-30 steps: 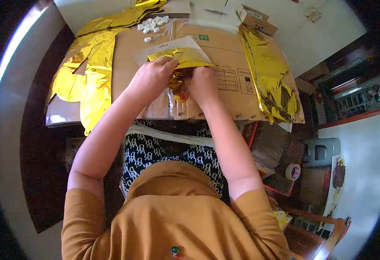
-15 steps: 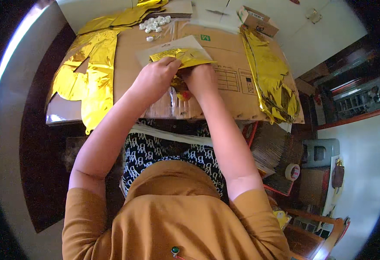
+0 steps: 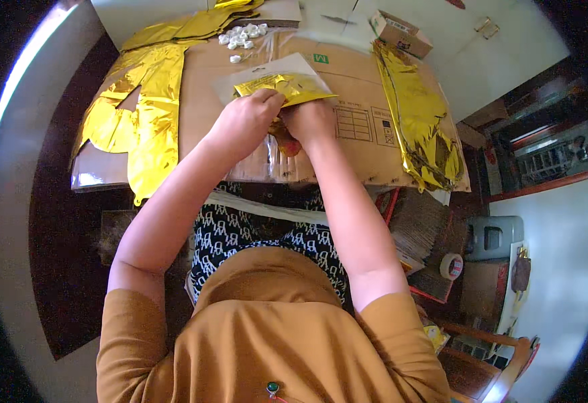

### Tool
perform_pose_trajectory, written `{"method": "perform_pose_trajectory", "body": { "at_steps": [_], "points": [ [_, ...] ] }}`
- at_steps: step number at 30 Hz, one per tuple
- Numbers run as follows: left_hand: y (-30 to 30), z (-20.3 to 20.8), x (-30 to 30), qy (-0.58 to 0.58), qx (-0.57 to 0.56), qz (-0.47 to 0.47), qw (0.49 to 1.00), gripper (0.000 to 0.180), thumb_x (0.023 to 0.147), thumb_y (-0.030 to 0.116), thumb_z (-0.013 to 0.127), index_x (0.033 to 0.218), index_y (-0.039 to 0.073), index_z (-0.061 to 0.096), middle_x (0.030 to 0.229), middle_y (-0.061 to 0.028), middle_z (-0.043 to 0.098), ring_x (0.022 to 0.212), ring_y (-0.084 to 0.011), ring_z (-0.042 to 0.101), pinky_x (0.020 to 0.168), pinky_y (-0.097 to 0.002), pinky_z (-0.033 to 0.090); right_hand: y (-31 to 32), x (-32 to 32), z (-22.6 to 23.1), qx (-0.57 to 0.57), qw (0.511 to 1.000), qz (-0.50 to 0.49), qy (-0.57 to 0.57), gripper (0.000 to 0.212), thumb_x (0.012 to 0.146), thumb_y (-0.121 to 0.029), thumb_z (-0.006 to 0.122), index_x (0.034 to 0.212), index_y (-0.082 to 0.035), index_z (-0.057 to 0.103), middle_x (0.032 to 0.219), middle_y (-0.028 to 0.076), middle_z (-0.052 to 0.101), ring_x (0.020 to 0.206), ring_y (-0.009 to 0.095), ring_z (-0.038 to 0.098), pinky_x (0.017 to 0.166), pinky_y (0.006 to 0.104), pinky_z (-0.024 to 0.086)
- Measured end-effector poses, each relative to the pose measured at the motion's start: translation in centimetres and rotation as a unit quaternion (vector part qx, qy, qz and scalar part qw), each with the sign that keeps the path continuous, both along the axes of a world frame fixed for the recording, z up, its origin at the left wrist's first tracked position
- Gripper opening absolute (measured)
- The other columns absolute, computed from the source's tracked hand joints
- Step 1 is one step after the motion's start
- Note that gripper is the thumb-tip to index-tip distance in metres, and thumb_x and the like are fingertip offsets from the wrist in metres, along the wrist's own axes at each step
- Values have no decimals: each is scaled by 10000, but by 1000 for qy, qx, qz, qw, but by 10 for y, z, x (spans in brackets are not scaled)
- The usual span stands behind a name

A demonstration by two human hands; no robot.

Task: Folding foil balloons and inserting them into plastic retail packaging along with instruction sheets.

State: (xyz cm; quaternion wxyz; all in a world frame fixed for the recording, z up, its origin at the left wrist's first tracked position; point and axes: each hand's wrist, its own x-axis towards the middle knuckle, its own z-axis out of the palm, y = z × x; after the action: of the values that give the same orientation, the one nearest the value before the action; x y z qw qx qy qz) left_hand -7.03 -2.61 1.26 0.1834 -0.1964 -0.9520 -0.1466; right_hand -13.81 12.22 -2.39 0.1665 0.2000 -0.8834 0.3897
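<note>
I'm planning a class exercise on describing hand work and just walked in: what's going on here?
A person grips a flat, see-through plastic bag showing gold foil with the left hand, above a brown cardboard sheet. The right hand is at the bag's near edge, its fingertips hidden, so their grip can't be told. Shiny gold foil pieces lie to the left and right, with a cluster of small white pieces beyond the bag.
</note>
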Motion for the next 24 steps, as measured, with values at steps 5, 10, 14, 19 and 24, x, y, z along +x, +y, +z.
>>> {"method": "perform_pose_trajectory", "body": {
  "at_steps": [5, 10, 14, 19, 24],
  "points": [
    [-1, -3, 1, 15, -1, -6, 1000, 371, 858, 48, 566, 1229, 41, 589, 1193, -171, 649, 951, -373, 683, 835, -425, 578, 1, -3, 8, -10, 996, 40, -79, 419, 917, -316, 597, 1267, -86, 587, 1295, 177, 610, 1169, 337, 592, 964, 425, 476],
    [3, -6, 2, 84, 34, -30, 995, 170, 821, 17, 533, 990, 21, 556, 980, -159, 644, 846, -357, 680, 716, -433, 561, 0, -10, 6, -100, 980, 71, -156, 461, 937, -357, 554, 1302, -75, 559, 1337, 167, 590, 1200, 319, 574, 992, 411, 463],
    [2, -7, 2, 77, 23, -28, 996, 156, 829, 25, 536, 984, 22, 553, 973, -158, 649, 834, -358, 681, 712, -437, 561, -2, -11, 9, -26, 987, 50, -150, 489, 938, -376, 548, 1320, -71, 546, 1374, 176, 556, 1249, 324, 536, 1021, 405, 443],
    [0, -9, 3, 83, 28, -31, 996, 151, 835, 31, 540, 986, 23, 554, 956, -158, 645, 831, -359, 681, 707, -440, 560, -4, -6, 16, -23, 977, 40, -207, 535, 980, -412, 494, 1367, -43, 509, 1435, 177, 508, 1309, 301, 491, 1074, 379, 403],
    [2, -8, -1, 83, 24, -37, 996, 151, 841, 35, 540, 991, 24, 555, 959, -159, 645, 841, -362, 679, 714, -438, 559, 1, -24, 4, 8, 985, 74, -156, 524, 984, -390, 497, 1376, -42, 500, 1445, 171, 500, 1312, 299, 485, 1077, 383, 399]
  ]
}}
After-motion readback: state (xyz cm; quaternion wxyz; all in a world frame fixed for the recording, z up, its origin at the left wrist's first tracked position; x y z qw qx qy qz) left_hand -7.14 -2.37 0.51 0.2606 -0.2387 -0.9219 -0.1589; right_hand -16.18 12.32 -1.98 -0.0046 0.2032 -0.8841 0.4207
